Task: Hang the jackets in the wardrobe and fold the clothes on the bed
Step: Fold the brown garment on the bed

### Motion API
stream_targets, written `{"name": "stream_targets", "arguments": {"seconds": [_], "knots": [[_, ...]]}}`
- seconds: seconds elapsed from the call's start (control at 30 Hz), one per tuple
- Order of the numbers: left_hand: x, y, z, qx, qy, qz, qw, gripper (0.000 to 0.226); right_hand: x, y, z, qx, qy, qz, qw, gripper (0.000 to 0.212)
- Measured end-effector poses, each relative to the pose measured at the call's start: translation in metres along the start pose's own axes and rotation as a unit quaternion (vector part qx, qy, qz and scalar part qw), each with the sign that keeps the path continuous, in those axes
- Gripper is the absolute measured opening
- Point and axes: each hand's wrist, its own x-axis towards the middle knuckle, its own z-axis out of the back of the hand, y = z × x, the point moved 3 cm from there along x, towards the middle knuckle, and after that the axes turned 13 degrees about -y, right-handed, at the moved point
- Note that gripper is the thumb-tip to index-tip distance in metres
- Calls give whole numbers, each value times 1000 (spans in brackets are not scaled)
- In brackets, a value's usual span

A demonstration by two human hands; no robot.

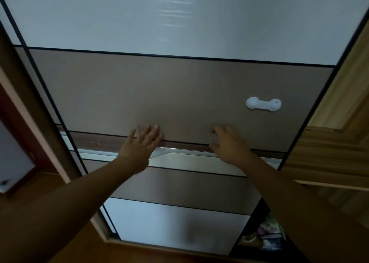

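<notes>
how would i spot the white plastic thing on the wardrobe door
Start at the sliding door and find its wide brown band below the frosted pane. The latch sits near that band's right edge, above and right of the right hand. It is the only white, dumbbell-shaped piece there.
</notes>
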Motion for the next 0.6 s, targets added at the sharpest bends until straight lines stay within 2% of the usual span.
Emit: {"name": "stream_targets", "arguments": {"seconds": [0.23, 0.6], "knots": [[-11, 26, -12, -11, 14, 19, 1000, 106, 5, 37, -11, -20, 10, 16, 1000, 47], [-18, 47, -10, -68, 48, 64, 994, 103, 11, 68, -16, -18, 36, 46, 998, 54]]}}
